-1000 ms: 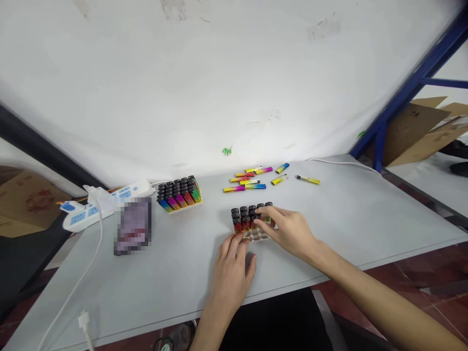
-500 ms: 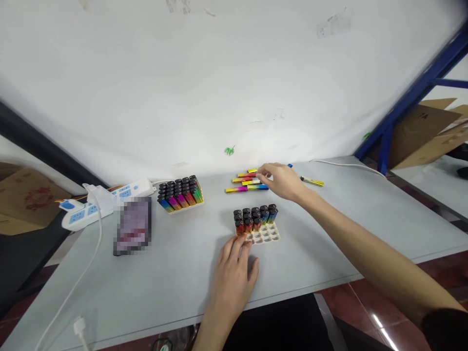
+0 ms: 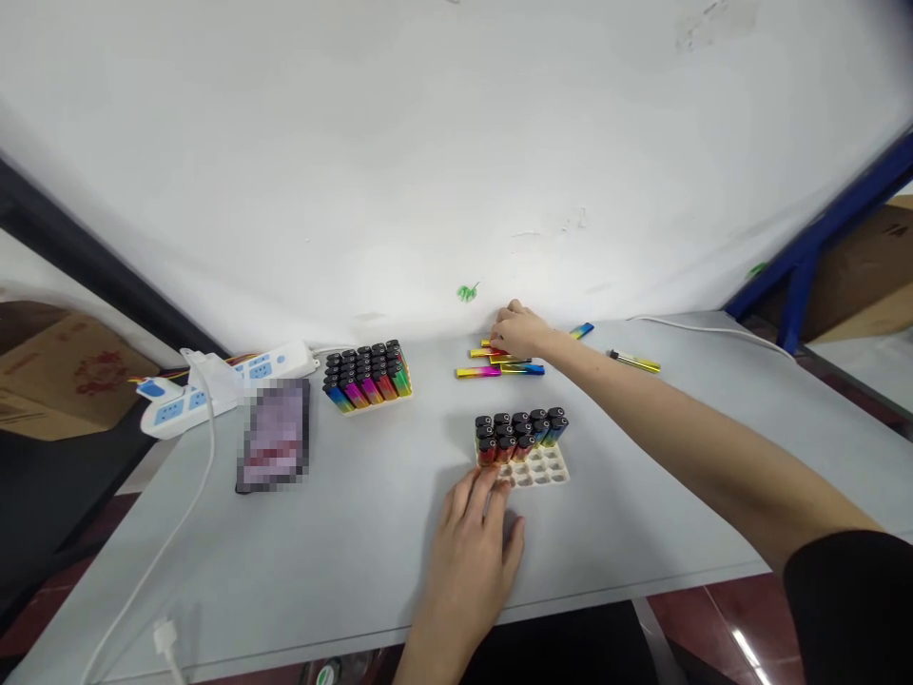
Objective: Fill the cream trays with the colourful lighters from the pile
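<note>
head view: i look down on a pale worktop [image 3: 642, 495] set against a white wall.
right hand: my right hand [image 3: 519, 331] is stretched to the far edge, fingers curled together down onto the loose lighters [image 3: 499, 366]; whether one is already pinched i cannot tell, the knuckles hide the tips.
left hand: my left hand [image 3: 476, 533] lies flat, fingers spread a little, fingertips touching the near-left corner of the cream tray [image 3: 543, 468].
where the lighters are: the pile lies flat near the wall, just beyond the tray; two strays, a blue-yellow lighter [image 3: 581, 330] and a yellow lighter [image 3: 633, 361], lie off to the right.
tray state: black-capped lighters in the tray [image 3: 519, 430] stand upright in the far rows; the near rows of cells are bare.
doing it well: i'd take one lighter by its body, not a clump, and turn it cap up before it goes over a bare cell.
steadying: i judge the left hand should hold the tray firm so it can't slide.
also here: a full tray [image 3: 367, 376], a power strip [image 3: 228, 381] and a blurred phone [image 3: 275, 438] sit to the left.
</note>
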The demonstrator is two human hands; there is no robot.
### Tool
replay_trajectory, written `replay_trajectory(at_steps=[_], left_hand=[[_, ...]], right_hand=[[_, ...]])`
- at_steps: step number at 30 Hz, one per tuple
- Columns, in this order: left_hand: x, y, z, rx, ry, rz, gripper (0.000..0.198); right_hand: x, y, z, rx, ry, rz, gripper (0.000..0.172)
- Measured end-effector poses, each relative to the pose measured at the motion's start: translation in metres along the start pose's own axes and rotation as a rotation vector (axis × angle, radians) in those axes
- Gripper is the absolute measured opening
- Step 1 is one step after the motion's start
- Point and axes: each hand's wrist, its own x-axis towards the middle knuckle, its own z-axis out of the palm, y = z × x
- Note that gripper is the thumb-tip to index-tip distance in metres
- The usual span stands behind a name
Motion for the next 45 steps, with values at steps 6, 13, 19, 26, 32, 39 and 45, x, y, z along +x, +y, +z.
replay_trajectory(at_steps=[6, 13, 19, 26, 32, 39, 45], left_hand=[[-0.001, -0.001, 0.001, -0.010, 0.007, 0.007, 0.033], [0.000, 0.000, 0.001, -0.001, 0.007, -0.004, 0.032], [0.000, 0.000, 0.000, 0.012, 0.001, 0.000, 0.031], [0.000, 0.000, 0.001, -0.002, 0.016, -0.014, 0.031], [-0.001, -0.002, 0.003, -0.016, 0.021, -0.018, 0.032], [-0.001, -0.002, 0.003, -0.006, 0.033, -0.011, 0.033], [0.000, -0.003, 0.002, -0.009, 0.045, -0.022, 0.030]], right_hand=[[0.005, -0.001, 0.004, 0.091, 0.005, 0.058, 0.029], [0.004, 0.001, 0.006, 0.187, 0.050, 0.006, 0.020], [-0.016, 0.000, 0.009, 0.288, 0.337, 0.020, 0.028], [-0.078, 0.008, 0.013, 0.514, 0.492, 0.238, 0.035], [-0.132, 0.013, 0.037, 1.097, 0.573, 0.398, 0.033], [-0.150, -0.003, 0.067, 1.566, 0.617, 0.486, 0.031], [-0.161, -0.019, 0.060, 1.596, 0.565, 0.480, 0.027]])
